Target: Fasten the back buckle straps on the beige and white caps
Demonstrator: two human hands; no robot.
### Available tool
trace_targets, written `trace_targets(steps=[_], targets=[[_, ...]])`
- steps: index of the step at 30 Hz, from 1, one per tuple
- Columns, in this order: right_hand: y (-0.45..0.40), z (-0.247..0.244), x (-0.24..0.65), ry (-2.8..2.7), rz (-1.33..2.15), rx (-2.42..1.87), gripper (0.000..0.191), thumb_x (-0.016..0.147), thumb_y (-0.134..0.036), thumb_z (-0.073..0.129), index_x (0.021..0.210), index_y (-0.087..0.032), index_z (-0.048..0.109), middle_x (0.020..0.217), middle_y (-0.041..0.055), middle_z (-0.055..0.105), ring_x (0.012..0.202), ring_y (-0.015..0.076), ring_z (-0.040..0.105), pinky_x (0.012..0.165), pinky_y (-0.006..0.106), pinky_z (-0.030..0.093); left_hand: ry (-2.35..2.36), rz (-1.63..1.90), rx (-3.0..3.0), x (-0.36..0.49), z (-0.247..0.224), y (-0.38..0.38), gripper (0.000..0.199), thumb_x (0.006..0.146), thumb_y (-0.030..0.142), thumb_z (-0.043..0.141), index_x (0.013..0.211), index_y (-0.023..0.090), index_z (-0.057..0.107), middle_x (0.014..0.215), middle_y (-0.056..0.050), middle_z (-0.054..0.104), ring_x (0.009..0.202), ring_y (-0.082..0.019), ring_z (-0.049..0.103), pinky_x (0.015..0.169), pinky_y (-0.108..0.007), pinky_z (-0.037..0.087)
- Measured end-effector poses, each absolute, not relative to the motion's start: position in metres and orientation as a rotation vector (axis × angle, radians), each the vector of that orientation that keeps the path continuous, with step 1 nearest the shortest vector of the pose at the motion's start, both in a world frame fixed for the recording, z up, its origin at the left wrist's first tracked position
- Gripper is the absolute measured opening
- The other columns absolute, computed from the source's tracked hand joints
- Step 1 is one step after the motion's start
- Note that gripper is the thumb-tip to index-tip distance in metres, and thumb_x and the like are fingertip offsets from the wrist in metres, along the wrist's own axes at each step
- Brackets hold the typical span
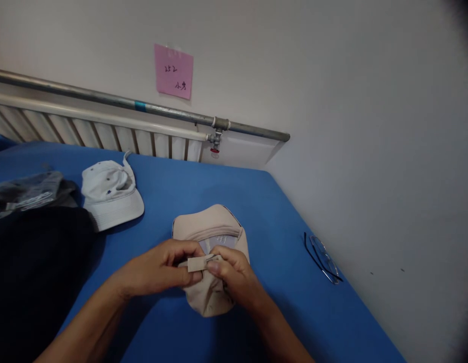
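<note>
A beige baseball cap [209, 297] lies on the blue table, its brim pointing away from me and its inside partly showing. Across its back runs a strap [197, 263] with a small buckle near the right end. My left hand [168, 267] is closed on the left part of this strap, thumb below and fingers above. On the buckle end, my right hand [234, 269] pinches the strap between thumb and fingers. The fingertips cover part of the buckle.
A white cap [109, 189] rests at the left, beside a grey cap [33, 189] and a black cloth item [33, 272]. Eyeglasses [324, 259] lie near the right edge of the blue table [165, 171]. Behind are a radiator [143, 143], a metal pipe [173, 112] and a pink note [174, 70].
</note>
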State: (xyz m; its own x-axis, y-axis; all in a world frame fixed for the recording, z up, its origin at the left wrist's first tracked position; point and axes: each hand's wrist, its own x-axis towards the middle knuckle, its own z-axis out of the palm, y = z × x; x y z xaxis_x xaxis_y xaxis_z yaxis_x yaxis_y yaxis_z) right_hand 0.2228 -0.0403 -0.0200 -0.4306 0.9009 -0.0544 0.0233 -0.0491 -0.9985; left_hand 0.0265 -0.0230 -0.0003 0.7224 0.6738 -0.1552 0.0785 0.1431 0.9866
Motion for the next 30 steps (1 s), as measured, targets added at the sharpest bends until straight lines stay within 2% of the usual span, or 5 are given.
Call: trace_targets(steps=[6, 9, 14, 24, 30], targets=[[-0.036, -0.026, 0.224, -1.406, 1.418, -1.036, 0.022, 0.085, -0.036, 0.053, 0.071, -0.02, 0.056, 0.061, -0.0037, 0.047, 0.057, 0.0116, 0.042, 0.055, 0.024, 0.035, 0.68, 0.514, 1.31, 0.024, -0.008, -0.019, 0.023, 0.079, 0.034, 0.069, 0.086, 0.014, 0.06, 0.073, 0.002, 0.053, 0.064, -0.01, 0.044, 0.059, -0.022, 0.035], [-0.037, -0.021, 0.225, -1.457, 1.199, -0.965, 0.011, 0.084, -0.027, 0.056, 0.089, -0.022, 0.065, 0.083, 0.0001, 0.062, 0.077, 0.0146, 0.056, 0.072, 0.027, 0.045, 0.722, 0.515, 1.318, 0.024, -0.01, -0.019, 0.022, 0.079, 0.034, 0.069, 0.087, 0.014, 0.062, 0.071, 0.003, 0.052, 0.062, -0.01, 0.044, 0.057, -0.022, 0.034], [-0.044, -0.014, 0.221, -1.857, 0.964, -0.811, 0.03, 0.082, -0.016, 0.063, 0.111, -0.025, 0.066, 0.111, 0.0041, 0.064, 0.108, 0.0186, 0.059, 0.097, 0.034, 0.045, 0.747, 0.528, 1.385, 0.025, -0.012, -0.019, 0.021, 0.077, 0.032, 0.071, 0.092, 0.017, 0.068, 0.077, 0.001, 0.058, 0.069, -0.013, 0.049, 0.061, -0.025, 0.039], [-0.042, -0.015, 0.228, -1.9, 0.817, -0.837, 0.031, 0.075, -0.012, 0.073, 0.104, -0.021, 0.067, 0.105, 0.0051, 0.067, 0.099, 0.0175, 0.064, 0.088, 0.031, 0.051, 0.654, 0.485, 1.193, 0.023, -0.004, -0.02, 0.033, 0.07, 0.024, 0.076, 0.098, 0.02, 0.06, 0.091, 0.002, 0.058, 0.082, -0.013, 0.052, 0.072, -0.025, 0.042], [-0.039, -0.018, 0.23, -1.904, 0.662, -0.823, 0.02, 0.079, -0.016, 0.073, 0.097, -0.019, 0.066, 0.092, 0.0042, 0.068, 0.084, 0.0158, 0.065, 0.075, 0.028, 0.052, 0.722, 0.571, 1.199, 0.021, -0.003, -0.018, 0.036, 0.071, 0.038, 0.077, 0.09, 0.02, 0.052, 0.078, 0.005, 0.052, 0.068, -0.01, 0.045, 0.059, -0.022, 0.034]])
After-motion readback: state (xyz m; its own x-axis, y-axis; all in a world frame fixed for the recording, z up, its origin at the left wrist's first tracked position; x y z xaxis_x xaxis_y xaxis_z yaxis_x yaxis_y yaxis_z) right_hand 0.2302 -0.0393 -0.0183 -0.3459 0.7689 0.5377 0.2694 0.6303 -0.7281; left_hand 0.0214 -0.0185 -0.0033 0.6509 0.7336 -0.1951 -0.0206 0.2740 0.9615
